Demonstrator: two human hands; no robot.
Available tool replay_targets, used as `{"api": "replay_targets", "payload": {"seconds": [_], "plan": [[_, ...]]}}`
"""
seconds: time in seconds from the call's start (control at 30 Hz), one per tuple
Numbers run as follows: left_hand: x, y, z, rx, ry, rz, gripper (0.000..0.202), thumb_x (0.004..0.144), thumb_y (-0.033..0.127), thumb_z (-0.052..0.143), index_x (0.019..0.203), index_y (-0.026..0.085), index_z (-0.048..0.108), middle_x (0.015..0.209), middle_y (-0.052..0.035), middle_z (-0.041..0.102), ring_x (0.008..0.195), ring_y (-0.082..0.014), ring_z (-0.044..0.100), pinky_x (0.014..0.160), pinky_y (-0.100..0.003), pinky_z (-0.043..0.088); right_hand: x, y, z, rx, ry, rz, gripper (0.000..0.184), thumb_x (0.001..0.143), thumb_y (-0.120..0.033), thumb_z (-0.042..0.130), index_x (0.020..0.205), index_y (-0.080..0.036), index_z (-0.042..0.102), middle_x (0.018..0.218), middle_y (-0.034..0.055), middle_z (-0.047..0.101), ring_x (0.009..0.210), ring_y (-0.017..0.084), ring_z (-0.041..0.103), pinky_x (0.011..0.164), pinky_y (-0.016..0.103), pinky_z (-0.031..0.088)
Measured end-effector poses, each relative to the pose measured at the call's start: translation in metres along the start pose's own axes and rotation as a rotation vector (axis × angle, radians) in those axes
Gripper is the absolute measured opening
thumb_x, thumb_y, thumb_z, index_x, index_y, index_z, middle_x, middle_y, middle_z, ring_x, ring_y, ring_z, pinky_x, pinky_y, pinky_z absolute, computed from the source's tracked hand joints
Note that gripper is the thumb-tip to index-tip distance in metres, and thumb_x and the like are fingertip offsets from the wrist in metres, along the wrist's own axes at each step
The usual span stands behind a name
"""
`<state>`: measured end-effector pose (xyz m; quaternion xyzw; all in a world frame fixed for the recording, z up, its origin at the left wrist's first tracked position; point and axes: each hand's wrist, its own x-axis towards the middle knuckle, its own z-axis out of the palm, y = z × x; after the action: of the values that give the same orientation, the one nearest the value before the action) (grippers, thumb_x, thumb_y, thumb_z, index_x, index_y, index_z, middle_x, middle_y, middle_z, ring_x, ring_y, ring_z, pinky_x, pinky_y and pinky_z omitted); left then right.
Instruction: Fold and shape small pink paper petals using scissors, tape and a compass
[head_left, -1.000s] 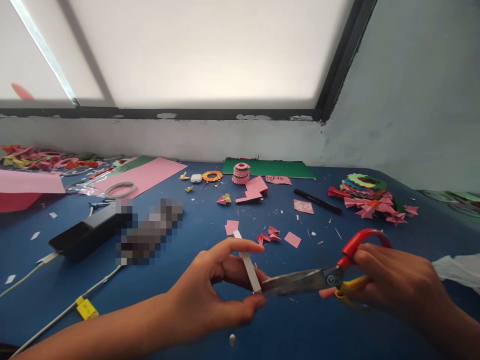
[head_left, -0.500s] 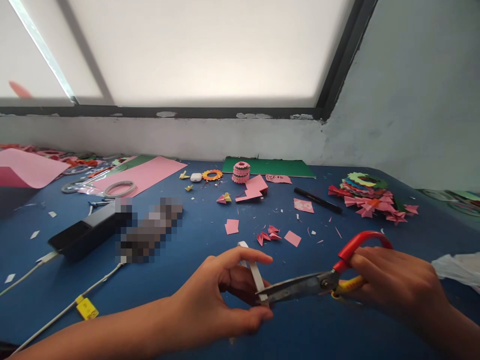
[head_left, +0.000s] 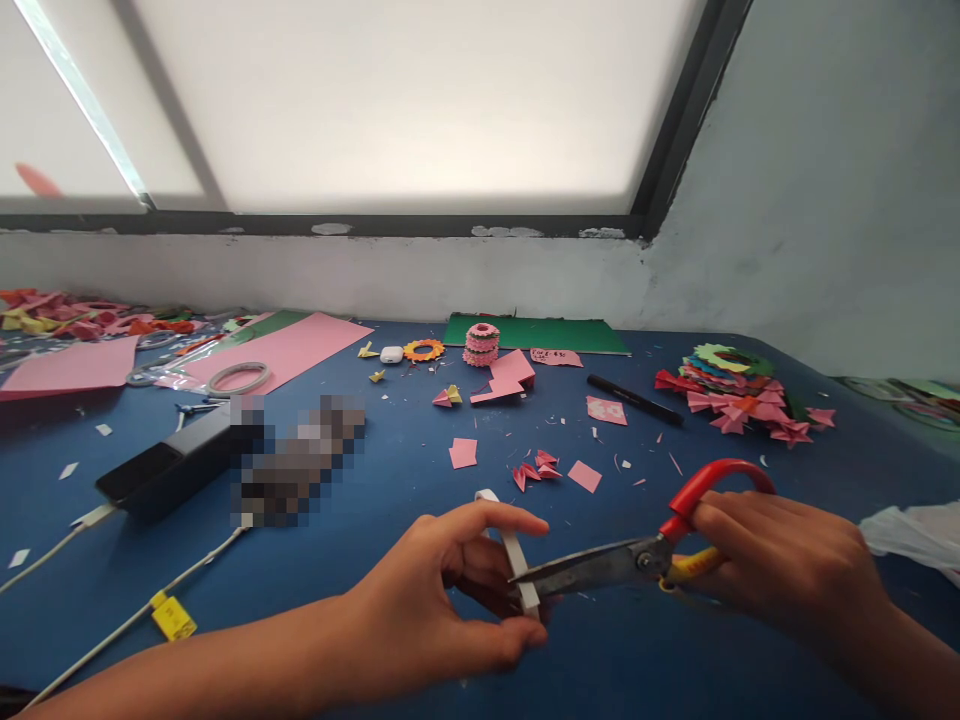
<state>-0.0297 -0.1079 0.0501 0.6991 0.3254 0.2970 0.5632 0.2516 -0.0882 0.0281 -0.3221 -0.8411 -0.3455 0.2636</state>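
Note:
My left hand [head_left: 465, 590] curls its fingers and thumb round a white roll of tape [head_left: 517, 557], seen almost edge-on and partly hidden behind the fingers. My right hand [head_left: 795, 560] grips scissors [head_left: 600, 567] by their red and yellow handles. The scissor blades point left, almost together, and their tips lie across the tape near its lower end, just above my left thumb. Beyond my hands, small folded pink paper pieces [head_left: 534, 470] lie on the blue table [head_left: 375, 620], close to a pink paper square [head_left: 585, 476].
A stack of paper rings and stars [head_left: 735, 385] stands at the right, with a black pen [head_left: 634, 400] left of it. Farther back are a pink ringed stack [head_left: 481, 345] and a green board [head_left: 577, 335]. A black device [head_left: 180, 460] with a cable lies left.
The scissor tips have shifted slightly up and left on the tape. My right hand has moved a little left. At the far left, the raised pink sheet has sunk lower.

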Motion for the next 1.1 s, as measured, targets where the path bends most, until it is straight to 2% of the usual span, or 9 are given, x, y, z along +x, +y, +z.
{"api": "replay_targets", "payload": {"seconds": [0.23,0.4,0.57,0.67,0.77,0.87,0.93,1.0,1.1], "plan": [[0.001,-0.001,0.0,-0.041,-0.001,-0.014,0.045,0.071,0.008,0.067,0.112,0.016,0.051,0.084,-0.0066,0.074,0.082,-0.0201,0.071,0.075,-0.031,0.059,-0.001,-0.001,0.0,0.011,0.0,0.015,0.022,0.087,-0.025,0.051,0.066,-0.02,0.051,0.049,-0.004,0.055,0.041,0.009,0.048,0.05,0.025,0.035],[-0.001,-0.003,0.003,-0.042,0.003,-0.048,0.043,0.072,0.012,0.067,0.112,0.017,0.051,0.088,-0.0082,0.074,0.082,-0.0198,0.071,0.074,-0.03,0.059,-0.004,-0.002,0.003,0.041,0.029,0.039,0.023,0.088,-0.027,0.051,0.066,-0.02,0.053,0.05,-0.0033,0.056,0.044,0.01,0.048,0.051,0.025,0.035],[0.002,0.001,-0.003,0.1,0.091,-0.027,0.041,0.073,0.012,0.064,0.111,0.018,0.052,0.088,-0.007,0.074,0.077,-0.0186,0.072,0.07,-0.029,0.059,-0.006,0.0,0.004,0.058,0.048,0.06,0.023,0.087,-0.029,0.053,0.066,-0.02,0.054,0.051,-0.0031,0.056,0.044,0.01,0.05,0.052,0.025,0.036],[0.008,0.004,-0.018,0.371,0.212,0.051,0.039,0.076,0.013,0.058,0.114,0.018,0.052,0.084,-0.0044,0.074,0.076,-0.0173,0.071,0.067,-0.028,0.059,-0.007,0.004,0.005,0.046,0.053,0.084,0.022,0.087,-0.027,0.052,0.067,-0.02,0.054,0.052,-0.0034,0.058,0.044,0.009,0.052,0.05,0.025,0.036],[0.015,0.0,-0.038,0.883,0.277,0.032,0.04,0.079,0.012,0.053,0.118,0.017,0.053,0.082,-0.0044,0.072,0.073,-0.02,0.07,0.067,-0.032,0.057,-0.009,0.009,0.007,0.0,0.024,0.062,0.022,0.087,-0.031,0.053,0.068,-0.02,0.055,0.051,-0.004,0.059,0.041,0.007,0.051,0.047,0.023,0.035],[0.02,-0.008,-0.054,1.284,0.242,-0.06,0.043,0.082,0.013,0.052,0.124,0.016,0.051,0.083,-0.0086,0.073,0.074,-0.0275,0.07,0.063,-0.039,0.056,-0.01,0.01,0.009,-0.019,-0.018,0.03,0.022,0.086,-0.033,0.054,0.069,-0.019,0.056,0.05,-0.0046,0.059,0.039,0.006,0.05,0.046,0.022,0.035],[0.022,-0.011,-0.057,1.41,0.237,-0.065,0.039,0.082,0.016,0.054,0.121,0.014,0.055,0.085,-0.0127,0.074,0.076,-0.032,0.07,0.063,-0.044,0.055,-0.01,0.009,0.011,-0.031,-0.037,0.063,0.026,0.087,-0.036,0.052,0.069,-0.019,0.056,0.051,-0.0037,0.059,0.04,0.007,0.05,0.046,0.024,0.033],[0.022,-0.01,-0.054,1.402,0.308,0.063,0.029,0.084,0.018,0.053,0.111,0.014,0.061,0.094,-0.014,0.073,0.082,-0.0316,0.07,0.068,-0.045,0.055,-0.009,0.006,0.013,-0.038,-0.049,0.106,0.031,0.088,-0.042,0.049,0.069,-0.019,0.056,0.051,-0.0027,0.06,0.04,0.008,0.05,0.046,0.025,0.031],[0.018,-0.005,-0.04,1.199,0.39,0.473,0.017,0.084,0.017,0.052,0.095,0.018,0.065,0.099,-0.009,0.073,0.086,-0.0228,0.07,0.075,-0.036,0.056,-0.008,0.002,0.015,-0.05,-0.052,0.124,0.034,0.087,-0.046,0.048,0.07,-0.019,0.057,0.05,-0.0035,0.058,0.038,0.009,0.05,0.046,0.025,0.029]]}}
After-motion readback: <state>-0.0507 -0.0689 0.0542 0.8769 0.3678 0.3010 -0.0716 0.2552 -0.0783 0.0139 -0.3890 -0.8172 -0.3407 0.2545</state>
